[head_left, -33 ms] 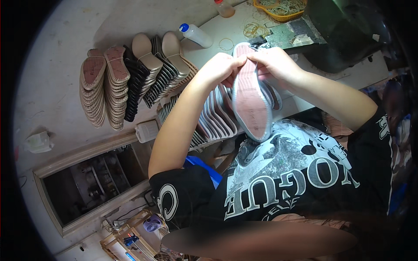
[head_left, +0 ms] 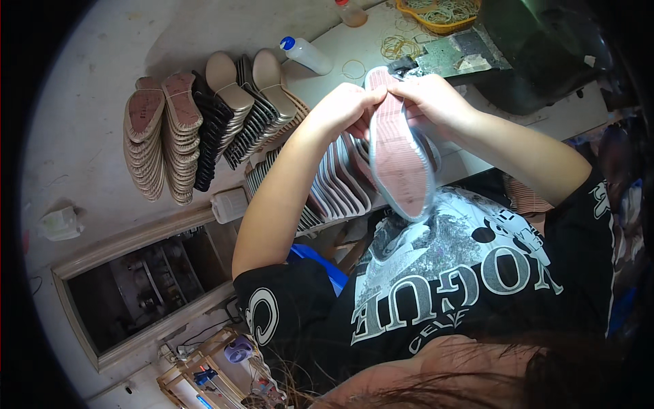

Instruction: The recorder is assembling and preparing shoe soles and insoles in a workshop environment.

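A pink insole (head_left: 400, 153) with a pleated silver-grey rim hangs between my hands, its narrower end up and its broad end tilted down toward my shirt. My left hand (head_left: 351, 109) pinches its left edge near the top, thumb on the pink face. From the other side my right hand (head_left: 430, 101) grips the same end, its thumb almost meeting the left one. Both hands' other fingers are mostly hidden behind the insole. Just behind and below my left hand stands a row of grey-edged insoles (head_left: 334, 180), packed side by side.
Stacked beige insoles (head_left: 144, 157), some banded, and black ones (head_left: 206, 129) lie at the left. A blue-capped white bottle (head_left: 306, 56), loose rubber bands (head_left: 398, 48) and a yellow basket (head_left: 436, 26) of bands are on the table's far part. A dark green machine-like shape (head_left: 545, 61) stands far right.
The insole's lower end has swung slightly to the right. Both hands keep their grip at its upper end, nearly in the same place.
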